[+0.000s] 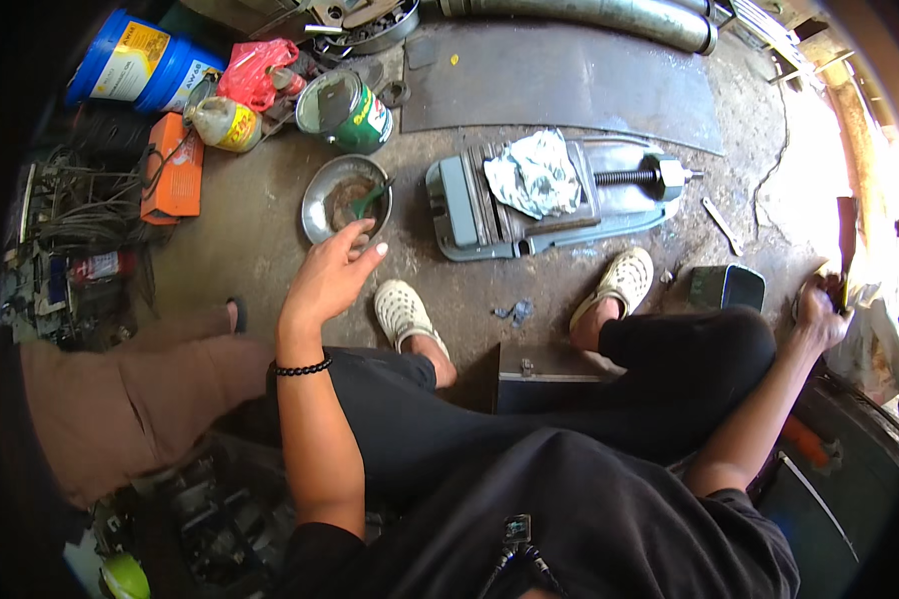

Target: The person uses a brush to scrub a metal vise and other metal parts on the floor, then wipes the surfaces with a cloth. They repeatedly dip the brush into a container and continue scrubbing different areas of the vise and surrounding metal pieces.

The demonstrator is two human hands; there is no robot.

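My left hand (332, 272), a dark bead bracelet on its wrist, reaches over the near rim of a round metal bowl (315, 200). Its thumb and forefinger are apart, and I see nothing held between them. Inside the bowl are a brownish material and a green-handled tool (372, 198). Far out to the right, my right hand (822, 311) is closed around something dark and upright that I cannot make out, beside a pale plastic bag (874, 344). Between my hands, beyond my feet, a grey-blue machine vise (454, 195) lies on the floor with crumpled foil (534, 175) on its jaws.
A green can (370, 120), a yellow-labelled bottle (232, 125), an orange box (173, 170) and blue buckets (130, 60) stand left. A wrench (721, 226) and a square metal tube (727, 288) lie right. Behind the vise is a metal sheet (559, 85). Another person's leg (160, 399) is at left.
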